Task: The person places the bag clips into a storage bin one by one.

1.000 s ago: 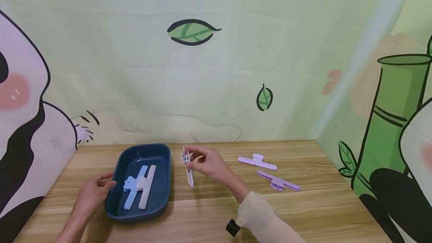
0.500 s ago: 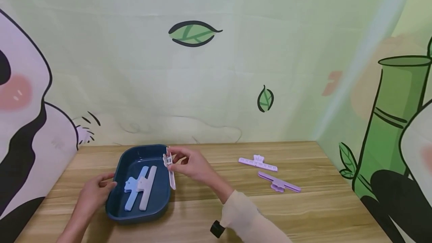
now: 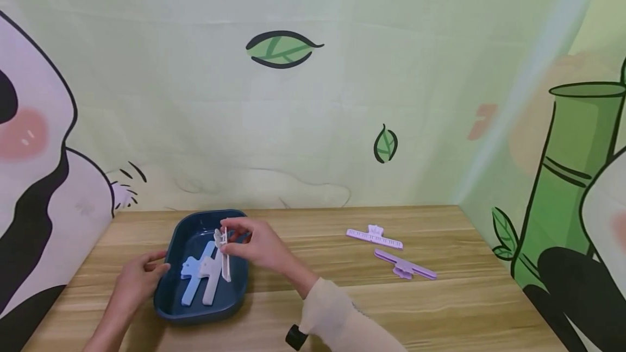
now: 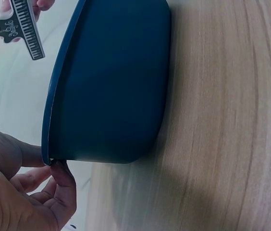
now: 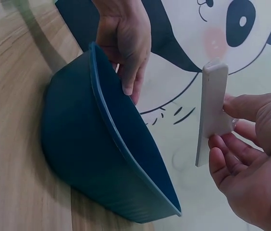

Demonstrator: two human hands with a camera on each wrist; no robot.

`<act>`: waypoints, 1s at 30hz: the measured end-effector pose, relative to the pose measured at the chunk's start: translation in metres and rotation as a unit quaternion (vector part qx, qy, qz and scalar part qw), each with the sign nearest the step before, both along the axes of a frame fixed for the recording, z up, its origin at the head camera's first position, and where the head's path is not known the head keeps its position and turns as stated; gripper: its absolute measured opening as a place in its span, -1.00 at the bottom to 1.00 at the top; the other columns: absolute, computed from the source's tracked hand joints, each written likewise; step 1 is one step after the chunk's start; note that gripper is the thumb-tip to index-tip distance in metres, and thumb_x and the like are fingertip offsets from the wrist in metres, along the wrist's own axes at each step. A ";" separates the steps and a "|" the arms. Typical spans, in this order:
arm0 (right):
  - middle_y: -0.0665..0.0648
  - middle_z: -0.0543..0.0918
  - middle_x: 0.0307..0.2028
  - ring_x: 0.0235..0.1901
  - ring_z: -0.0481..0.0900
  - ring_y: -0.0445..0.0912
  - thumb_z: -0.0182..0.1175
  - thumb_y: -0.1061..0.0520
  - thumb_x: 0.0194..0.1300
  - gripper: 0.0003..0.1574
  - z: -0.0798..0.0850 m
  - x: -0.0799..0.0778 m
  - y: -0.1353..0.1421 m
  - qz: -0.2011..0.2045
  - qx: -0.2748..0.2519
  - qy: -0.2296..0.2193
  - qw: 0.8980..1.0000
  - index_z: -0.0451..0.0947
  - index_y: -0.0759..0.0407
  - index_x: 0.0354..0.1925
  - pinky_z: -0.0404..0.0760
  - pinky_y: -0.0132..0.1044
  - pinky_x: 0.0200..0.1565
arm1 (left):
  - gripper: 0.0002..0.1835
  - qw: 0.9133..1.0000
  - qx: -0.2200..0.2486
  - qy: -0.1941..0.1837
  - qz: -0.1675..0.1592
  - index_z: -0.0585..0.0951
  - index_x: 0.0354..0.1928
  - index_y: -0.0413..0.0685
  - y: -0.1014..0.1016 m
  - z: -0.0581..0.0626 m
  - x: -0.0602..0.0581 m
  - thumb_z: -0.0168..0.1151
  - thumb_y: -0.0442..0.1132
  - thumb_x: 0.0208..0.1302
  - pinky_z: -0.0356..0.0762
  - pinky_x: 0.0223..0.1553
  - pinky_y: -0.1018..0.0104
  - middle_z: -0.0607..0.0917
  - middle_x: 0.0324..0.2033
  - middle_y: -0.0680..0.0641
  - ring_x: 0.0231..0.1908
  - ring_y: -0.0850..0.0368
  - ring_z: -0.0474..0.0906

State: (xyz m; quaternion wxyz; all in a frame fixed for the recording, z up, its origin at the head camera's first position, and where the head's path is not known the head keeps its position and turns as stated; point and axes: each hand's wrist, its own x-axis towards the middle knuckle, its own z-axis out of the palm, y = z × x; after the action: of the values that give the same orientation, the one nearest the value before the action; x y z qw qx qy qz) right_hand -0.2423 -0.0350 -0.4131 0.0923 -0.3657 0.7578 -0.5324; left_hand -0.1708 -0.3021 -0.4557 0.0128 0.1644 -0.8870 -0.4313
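Note:
My right hand (image 3: 259, 246) pinches a white bag clip (image 5: 214, 103) and holds it above the dark blue plastic basin (image 3: 200, 318). In the left wrist view, that clip's face (image 4: 29, 29) shows a piano-key pattern and lettering on a dark tab. At the basin's left side my left hand (image 3: 134, 281) pinches the rim between thumb and fingers. A light blue clip (image 3: 191, 291) and a whitish clip (image 3: 210, 289) lie side by side on the basin's floor. The held clip partly covers the whitish one in the head view.
Two purple clips lie on the wooden table (image 3: 313, 297) at the right: a pale one with ruler-like marks (image 3: 374, 238) and a plain darker one (image 3: 408, 266). Behind the table hangs a printed cloth backdrop (image 3: 303, 124). A small black block (image 3: 295, 337) sits by the right sleeve.
The right hand has moved left with the white clip, from beside the basin, past its right rim, to over its inside. My left hand stays on the rim.

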 end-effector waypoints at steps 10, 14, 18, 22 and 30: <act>-0.02 0.70 0.01 -0.13 0.57 -0.32 0.39 0.10 0.39 -0.43 -0.002 0.002 -0.014 -0.007 0.005 0.003 1.000 0.57 0.15 0.31 0.59 -0.43 -0.08 | -0.54 1.000 -0.011 0.014 -0.008 0.47 0.28 -0.49 -0.001 0.000 0.002 0.16 -0.29 0.51 0.59 -0.18 0.03 0.59 0.05 -0.59 -0.01 -0.42 0.60; -0.02 0.70 0.01 -0.13 0.56 -0.33 0.39 0.11 0.39 -0.43 -0.003 0.002 -0.017 -0.010 0.004 0.002 1.000 0.57 0.16 0.31 0.58 -0.44 -0.08 | -0.55 1.000 -0.013 0.021 -0.011 0.47 0.28 -0.50 -0.001 0.000 0.002 0.17 -0.30 0.50 0.53 -0.25 0.16 0.61 0.02 -0.58 -0.04 -0.40 0.61; -0.02 0.70 0.04 -0.12 0.56 -0.34 0.39 0.11 0.38 -0.41 -0.003 0.001 -0.020 -0.013 0.004 0.001 1.000 0.56 0.16 0.32 0.58 -0.44 -0.07 | -0.55 1.000 -0.013 0.019 -0.009 0.47 0.28 -0.50 -0.001 0.001 0.002 0.17 -0.30 0.50 0.55 -0.22 0.12 0.60 0.04 -0.59 -0.02 -0.41 0.60; -0.02 0.70 0.06 -0.12 0.56 -0.34 0.40 0.11 0.37 -0.40 -0.002 0.002 -0.023 -0.018 0.005 0.003 1.000 0.55 0.15 0.32 0.57 -0.45 -0.06 | -0.54 1.000 -0.007 0.008 -0.005 0.46 0.30 -0.49 0.000 0.001 0.002 0.16 -0.29 0.51 0.58 -0.14 -0.04 0.57 0.07 -0.60 0.01 -0.44 0.57; -0.03 0.71 0.01 -0.14 0.56 -0.35 0.40 0.12 0.37 -0.41 -0.003 0.003 -0.026 -0.027 0.006 -0.013 1.000 0.56 0.16 0.32 0.58 -0.46 -0.08 | -0.54 1.000 -0.011 0.009 -0.005 0.45 0.30 -0.48 0.000 0.002 0.002 0.16 -0.29 0.51 0.56 -0.13 -0.06 0.60 0.05 -0.58 -0.02 -0.42 0.59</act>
State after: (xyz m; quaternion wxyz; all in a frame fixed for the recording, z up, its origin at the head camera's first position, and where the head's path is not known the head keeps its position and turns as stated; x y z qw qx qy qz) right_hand -0.2390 -0.0612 -0.4160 0.0900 -0.3380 0.7693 -0.5346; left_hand -0.1689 -0.3018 -0.4539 0.0202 0.1562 -0.8924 -0.4229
